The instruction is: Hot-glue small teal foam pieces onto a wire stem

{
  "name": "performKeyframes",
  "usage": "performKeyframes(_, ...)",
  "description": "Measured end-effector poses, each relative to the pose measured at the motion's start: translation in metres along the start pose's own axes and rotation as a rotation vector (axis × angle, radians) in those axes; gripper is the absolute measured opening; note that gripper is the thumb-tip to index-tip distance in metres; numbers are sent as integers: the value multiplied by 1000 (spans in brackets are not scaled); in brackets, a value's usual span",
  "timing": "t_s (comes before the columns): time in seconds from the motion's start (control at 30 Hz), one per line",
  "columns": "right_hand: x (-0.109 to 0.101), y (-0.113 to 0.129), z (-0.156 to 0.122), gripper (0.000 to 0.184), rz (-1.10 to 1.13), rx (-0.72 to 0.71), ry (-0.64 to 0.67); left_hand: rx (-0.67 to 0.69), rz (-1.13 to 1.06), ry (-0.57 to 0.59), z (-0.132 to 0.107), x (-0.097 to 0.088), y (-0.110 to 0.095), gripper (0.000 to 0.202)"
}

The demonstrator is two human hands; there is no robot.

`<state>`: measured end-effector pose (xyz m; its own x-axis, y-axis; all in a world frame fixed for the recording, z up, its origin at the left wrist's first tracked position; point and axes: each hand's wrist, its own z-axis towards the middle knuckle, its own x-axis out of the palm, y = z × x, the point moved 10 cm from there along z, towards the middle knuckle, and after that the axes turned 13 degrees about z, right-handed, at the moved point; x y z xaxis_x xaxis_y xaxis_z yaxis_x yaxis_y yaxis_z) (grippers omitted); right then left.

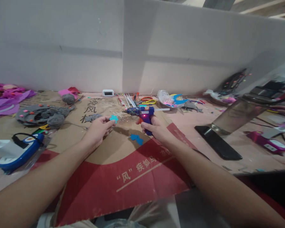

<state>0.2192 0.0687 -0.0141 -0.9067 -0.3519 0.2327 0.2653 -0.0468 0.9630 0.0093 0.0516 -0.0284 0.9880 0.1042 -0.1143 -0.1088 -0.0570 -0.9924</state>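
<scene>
Pinching a turquoise cutout (113, 119), your left hand (100, 127) hung over the cardboard (102, 153). Your right hand (157, 128) clasped the glue gun (146, 118) right of that cutout; blue cutouts (136, 138) lay nearer you.

A pale grey wall (61, 25), streaked with soft shadows (137, 34), rises behind a pinkish table (191, 118); pale strips (261, 6) slant above the wall at right.

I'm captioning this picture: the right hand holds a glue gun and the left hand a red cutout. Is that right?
Not quite: the head view shows that the cutout in the left hand is turquoise, not red. The right hand does hold a glue gun.
</scene>
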Motion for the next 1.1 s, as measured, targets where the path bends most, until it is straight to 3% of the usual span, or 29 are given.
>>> performKeyframes(0.5, 17, 7, -11, 28, -128, -1, 81, -3, 52, 34, 0, 2, 4, 23)
performKeyframes(1.1, 20, 2, -12, 29, -278, -26, 119, -2, 112, 33, -4, 5, 3, 22)
